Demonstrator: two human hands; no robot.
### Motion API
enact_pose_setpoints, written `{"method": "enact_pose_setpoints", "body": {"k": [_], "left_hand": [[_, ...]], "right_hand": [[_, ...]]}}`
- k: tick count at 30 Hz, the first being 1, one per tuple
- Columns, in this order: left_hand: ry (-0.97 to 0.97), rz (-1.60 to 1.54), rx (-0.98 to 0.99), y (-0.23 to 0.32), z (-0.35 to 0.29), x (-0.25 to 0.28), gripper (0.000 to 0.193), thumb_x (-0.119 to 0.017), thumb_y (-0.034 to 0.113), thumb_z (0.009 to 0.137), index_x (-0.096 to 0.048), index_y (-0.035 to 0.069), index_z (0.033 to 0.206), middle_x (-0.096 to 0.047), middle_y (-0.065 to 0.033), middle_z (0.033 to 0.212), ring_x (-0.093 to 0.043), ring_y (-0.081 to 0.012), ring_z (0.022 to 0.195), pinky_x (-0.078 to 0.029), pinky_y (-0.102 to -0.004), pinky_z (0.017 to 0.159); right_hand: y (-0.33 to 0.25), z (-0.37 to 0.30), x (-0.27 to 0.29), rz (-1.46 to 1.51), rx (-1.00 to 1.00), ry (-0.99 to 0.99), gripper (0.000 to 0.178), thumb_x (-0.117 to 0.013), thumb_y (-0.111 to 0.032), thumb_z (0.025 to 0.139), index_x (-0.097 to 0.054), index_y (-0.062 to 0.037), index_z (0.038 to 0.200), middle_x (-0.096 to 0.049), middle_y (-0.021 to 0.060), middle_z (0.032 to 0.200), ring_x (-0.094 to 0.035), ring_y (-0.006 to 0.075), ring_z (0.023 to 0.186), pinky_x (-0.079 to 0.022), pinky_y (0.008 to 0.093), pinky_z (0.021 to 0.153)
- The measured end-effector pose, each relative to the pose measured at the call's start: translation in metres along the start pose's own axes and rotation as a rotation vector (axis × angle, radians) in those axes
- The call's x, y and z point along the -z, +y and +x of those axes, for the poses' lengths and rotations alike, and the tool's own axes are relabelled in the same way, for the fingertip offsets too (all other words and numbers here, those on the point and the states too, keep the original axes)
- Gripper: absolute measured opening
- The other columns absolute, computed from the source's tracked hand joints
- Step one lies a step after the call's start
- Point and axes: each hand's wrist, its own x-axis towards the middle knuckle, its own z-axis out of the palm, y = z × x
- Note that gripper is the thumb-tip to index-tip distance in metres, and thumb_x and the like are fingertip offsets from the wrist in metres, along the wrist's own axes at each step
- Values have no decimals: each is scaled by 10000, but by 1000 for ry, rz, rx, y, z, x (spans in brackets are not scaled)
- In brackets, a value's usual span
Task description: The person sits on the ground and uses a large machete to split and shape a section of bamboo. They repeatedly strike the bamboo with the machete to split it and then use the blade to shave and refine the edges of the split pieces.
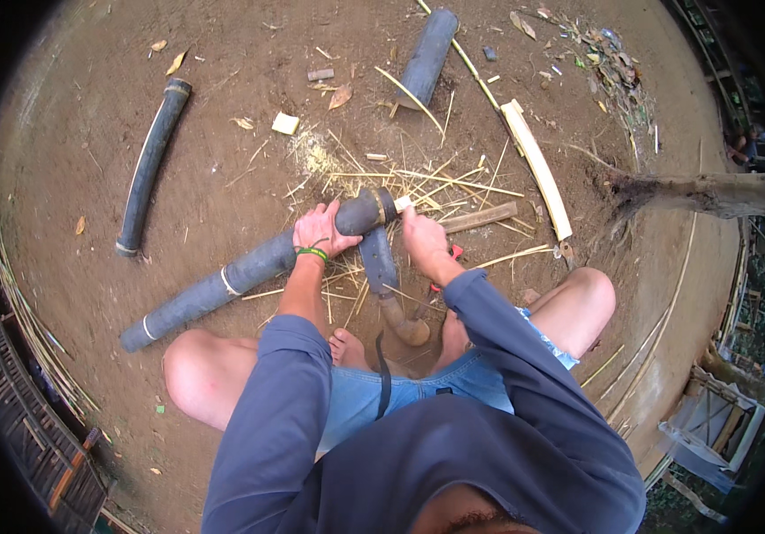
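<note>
The person (pixel 436 445) over there sits right behind a long dark tube (pixel 260 265), a pale split strip (pixel 538 169) lying beyond its right end, left hand (pixel 324 230) clasped over it near that end, right hand (pixel 425 238) pinching a pale wooden piece (pixel 402 204) against its tip, thin slivers (pixel 453 183) strewn alongside.

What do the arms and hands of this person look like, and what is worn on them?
The sleeves are dark grey-blue and pushed up, without visible markings. The left wrist carries a green band and a thin dark cord. The fingers are ungloved.
</note>
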Motion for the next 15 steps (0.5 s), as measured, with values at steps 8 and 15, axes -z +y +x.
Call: {"method": "enact_pose_setpoints", "body": {"k": [8, 15], "left_hand": [[53, 37, 19, 4, -3, -10, 904, -843, 617, 628, -571, 175, 1367, -630, -108, 1220, -629, -306, 1151, -515, -446, 987], [134, 59, -3, 3, -10, -17, 882, -852, 587, 615, -581, 171, 1345, -642, -99, 1166, -642, -304, 1093, -518, -439, 953]], "right_hand": [[57, -15, 24, 313, -158, 103, 307, -451, -265, 1053, -525, 28, 999, -650, 333, 870, -639, 528, 846, -512, 583, 727], [43, -6, -11, 367, -143, 86, 347, -449, -308, 1057, -548, 20, 1001, -642, 324, 885, -617, 529, 878, -472, 576, 800]]}}
